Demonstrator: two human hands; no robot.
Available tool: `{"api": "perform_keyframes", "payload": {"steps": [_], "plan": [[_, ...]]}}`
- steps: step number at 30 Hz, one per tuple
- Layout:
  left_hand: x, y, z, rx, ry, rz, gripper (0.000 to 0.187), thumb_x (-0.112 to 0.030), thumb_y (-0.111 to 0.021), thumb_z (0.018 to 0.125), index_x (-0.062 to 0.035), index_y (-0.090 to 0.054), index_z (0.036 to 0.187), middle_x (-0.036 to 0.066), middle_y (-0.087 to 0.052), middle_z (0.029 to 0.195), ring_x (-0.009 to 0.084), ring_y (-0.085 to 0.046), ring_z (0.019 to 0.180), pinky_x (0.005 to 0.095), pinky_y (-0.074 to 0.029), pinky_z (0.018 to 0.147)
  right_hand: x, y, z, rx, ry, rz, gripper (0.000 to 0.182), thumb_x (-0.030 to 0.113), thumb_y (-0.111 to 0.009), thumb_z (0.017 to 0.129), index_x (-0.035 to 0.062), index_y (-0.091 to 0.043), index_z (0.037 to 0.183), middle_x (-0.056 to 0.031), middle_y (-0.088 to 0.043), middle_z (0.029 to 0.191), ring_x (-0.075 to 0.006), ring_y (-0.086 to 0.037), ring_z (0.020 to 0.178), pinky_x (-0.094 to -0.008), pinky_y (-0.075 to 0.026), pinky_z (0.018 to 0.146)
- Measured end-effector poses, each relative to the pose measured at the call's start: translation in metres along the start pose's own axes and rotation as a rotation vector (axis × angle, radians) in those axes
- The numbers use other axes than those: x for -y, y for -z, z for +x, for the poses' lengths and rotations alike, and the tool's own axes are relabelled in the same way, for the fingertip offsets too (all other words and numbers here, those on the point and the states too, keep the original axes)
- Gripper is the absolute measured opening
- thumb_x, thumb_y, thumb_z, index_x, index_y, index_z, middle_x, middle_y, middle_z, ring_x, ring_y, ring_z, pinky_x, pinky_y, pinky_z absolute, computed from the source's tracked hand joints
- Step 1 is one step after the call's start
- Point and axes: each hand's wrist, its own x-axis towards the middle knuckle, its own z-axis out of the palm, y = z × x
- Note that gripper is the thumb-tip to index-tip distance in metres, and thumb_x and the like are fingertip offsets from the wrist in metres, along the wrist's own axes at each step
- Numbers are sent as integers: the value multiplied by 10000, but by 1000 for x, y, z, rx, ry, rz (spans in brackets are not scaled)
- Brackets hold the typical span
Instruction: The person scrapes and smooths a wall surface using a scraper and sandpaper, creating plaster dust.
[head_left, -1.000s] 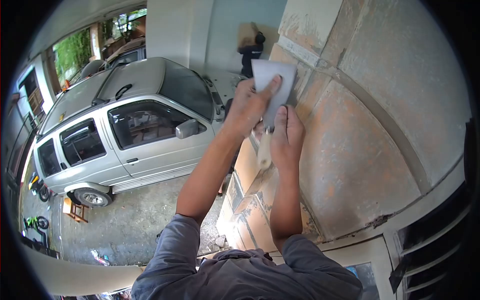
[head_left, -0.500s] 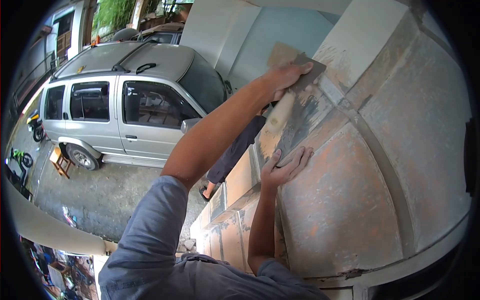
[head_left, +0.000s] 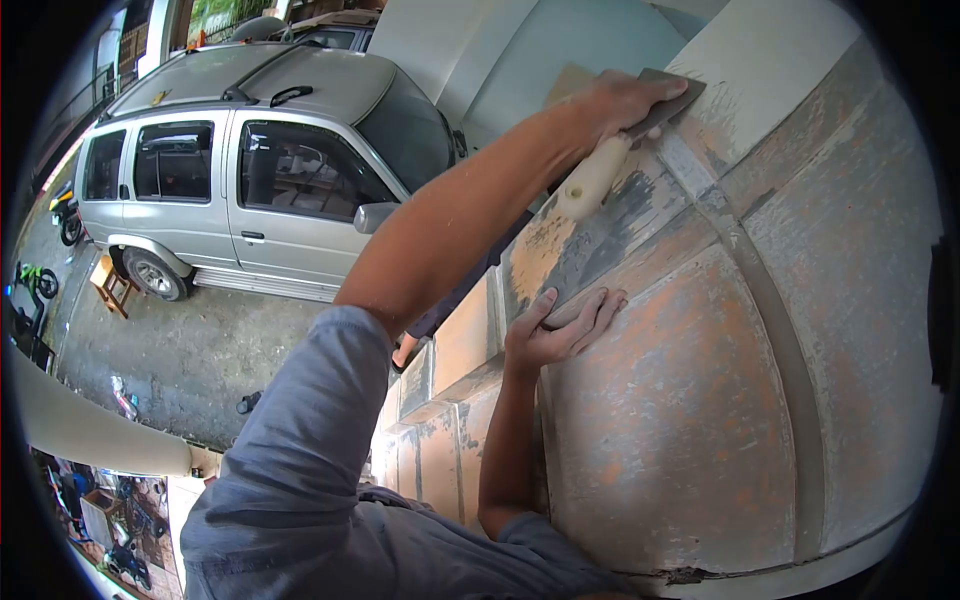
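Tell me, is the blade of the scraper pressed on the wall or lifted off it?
Pressed on. The left hand holds the scraper with its blade flat against the wall, beside fresh grey smears.

Person wears grey-blue shirt [head_left: 300, 480], plain cloth, no print or marking visible. Sleeves short, loose, wide at hem, many soft folds. Left sleeve [head_left: 310, 400] ends above elbow, hem edge plain. Right sleeve [head_left: 520, 545] mostly hidden, only small part seen near lower edge. Both forearms bare. Left hand [head_left: 610, 105] and right hand [head_left: 555, 335] bare: no glove, no watch, no ring visible.
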Motion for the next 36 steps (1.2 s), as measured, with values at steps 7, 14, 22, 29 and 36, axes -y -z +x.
{"api": "perform_keyframes", "payload": {"steps": [7,14,22,29,36], "plan": [[-6,21,-13,166,186,275,486,-555,-662,834,-72,-668,780,8,-523,574,88,-453,431,268,-364,400,5,3,3,25,-10,-21,519,162,-547,916,-96,-391,1339,-328,-339,1410,-482,-329,1331,-576,-309,1066],[2,8,-24,213,183,-39,446,-536,-632,869,-97,-614,792,-45,-423,512,32,-354,375,190,-285,333,2,2,-1,31,0,-32,525,145,-551,907,-101,-385,1340,-334,-332,1412,-480,-326,1334,-575,-309,1067],[-7,6,-21,178,206,37,471,-513,-632,875,-51,-644,779,0,-454,524,89,-384,389,263,-304,366,-1,3,-1,26,28,-2,521,135,-556,906,-100,-386,1338,-327,-336,1410,-479,-323,1335,-578,-300,1073],[-19,-15,-18,-35,239,-93,462,-526,-630,875,-66,-639,835,-30,-406,514,72,-347,370,233,-275,332,-1,2,-3,6,-3,-7,499,141,-557,912,-102,-406,1321,-325,-344,1407,-482,-340,1323,-583,-303,1067],[-13,-4,-14,78,285,-68,466,-545,-626,871,-88,-595,783,-37,-371,521,53,-291,350,211,-246,330,2,1,0,-6,9,14,491,148,-553,913,-112,-416,1307,-331,-364,1388,-481,-344,1322,-582,-318,1058]]}}
